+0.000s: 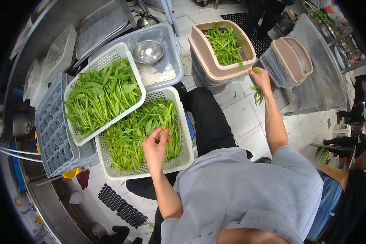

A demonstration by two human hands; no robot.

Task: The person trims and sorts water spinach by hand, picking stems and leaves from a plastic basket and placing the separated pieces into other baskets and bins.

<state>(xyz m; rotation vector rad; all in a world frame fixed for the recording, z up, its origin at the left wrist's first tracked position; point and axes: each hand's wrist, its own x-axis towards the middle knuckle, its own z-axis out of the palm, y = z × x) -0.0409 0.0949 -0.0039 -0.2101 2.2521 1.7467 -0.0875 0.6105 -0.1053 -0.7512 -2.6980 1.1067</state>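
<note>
My left hand [155,148] is closed, pinching a water spinach stem [167,116] above the lower white perforated basket [186,160]. Long-leafed water spinach [124,142] fills that basket. A second white basket [139,83], tilted and overlapping the first, holds more bunched greens [103,95]. Out to the right, my right hand [262,79] is closed around a small piece of water spinach [258,94], with leaves hanging below the fingers. It is beside the near right corner of a beige-rimmed bin [225,75], which has loose greens [223,44] inside.
A grey tub [173,36] holds a steel bowl [148,52] and white material. Another lidded beige bin [290,61] stands right of my right hand. Grey glass racks [55,126] are at the left. A black mat [120,205] and leaf scraps lie on the tiles. Other people stand nearby.
</note>
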